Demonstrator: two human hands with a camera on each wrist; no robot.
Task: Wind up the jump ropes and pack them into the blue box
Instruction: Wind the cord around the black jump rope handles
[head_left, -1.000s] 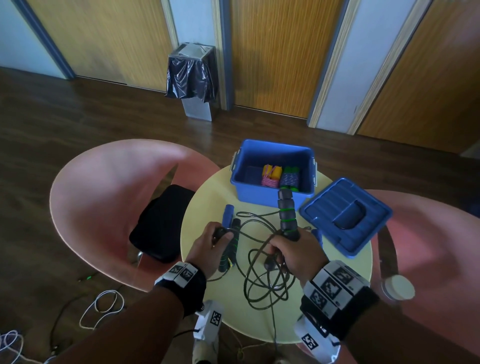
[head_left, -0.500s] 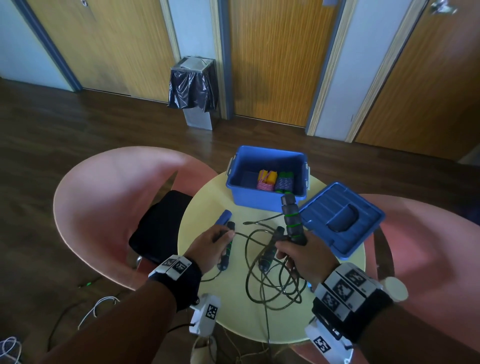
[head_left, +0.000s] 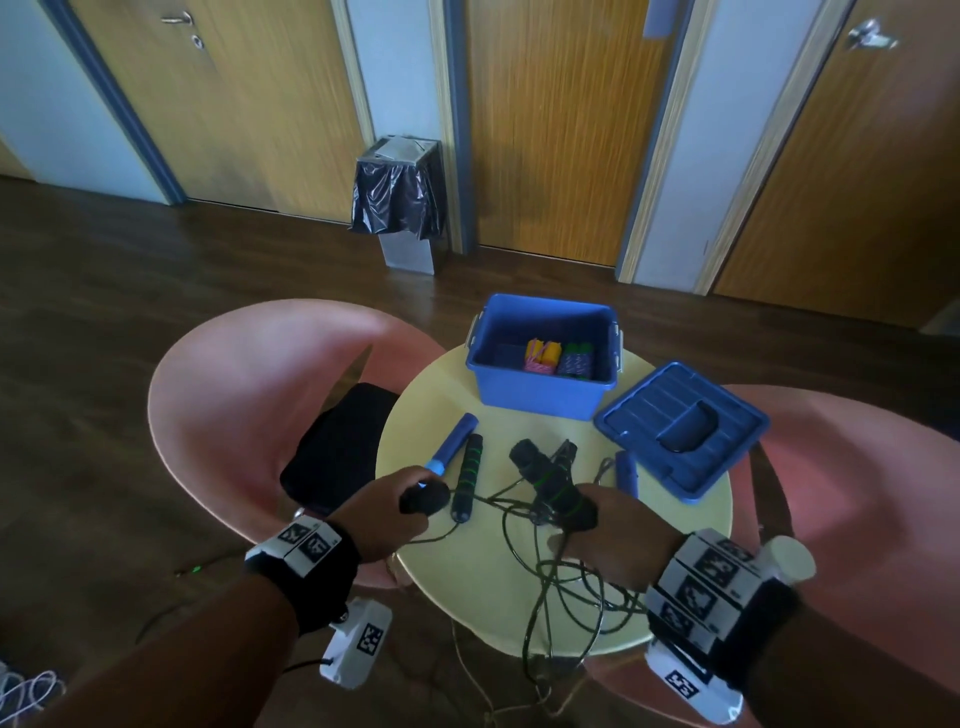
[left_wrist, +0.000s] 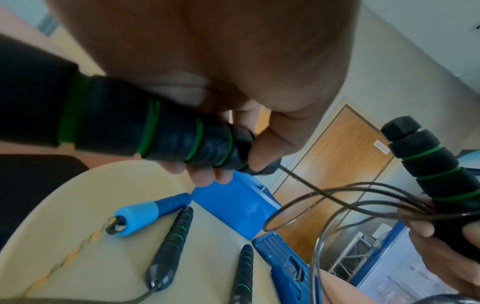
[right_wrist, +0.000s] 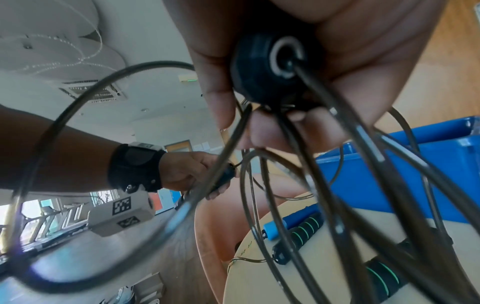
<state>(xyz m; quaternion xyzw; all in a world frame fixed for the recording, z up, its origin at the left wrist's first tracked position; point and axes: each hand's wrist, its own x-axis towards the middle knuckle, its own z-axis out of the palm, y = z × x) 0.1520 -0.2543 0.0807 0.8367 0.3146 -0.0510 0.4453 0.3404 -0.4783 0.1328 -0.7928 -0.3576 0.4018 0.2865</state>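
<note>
My left hand (head_left: 410, 512) grips one black foam handle with green rings (left_wrist: 168, 139) just above the round yellow table (head_left: 675, 545). A short way to its right, my right hand (head_left: 582, 522) holds the matching handle (head_left: 548, 480), tilted up, together with several loops of thin black cord (head_left: 563, 592) that hang below it. The right wrist view looks at that handle's cord end (right_wrist: 267, 67) inside my curled fingers. Behind stands the open blue box (head_left: 540, 395), with a yellow-pink wound rope (head_left: 543, 356) and a green-purple one (head_left: 576, 358) inside.
A second black-green handle (head_left: 467, 480) and a blue handle (head_left: 452, 441) lie on the table left of centre. Another blue handle (head_left: 626, 470) lies beside the blue lid (head_left: 680, 423) at right. Pink chairs (head_left: 249, 374) flank the table; a bin (head_left: 397, 202) stands by the far wall.
Both hands have drawn back toward me and risen off the table with their handles. The right hand's handle has tipped from upright to a slant, and the cord loops now hang lower.
</note>
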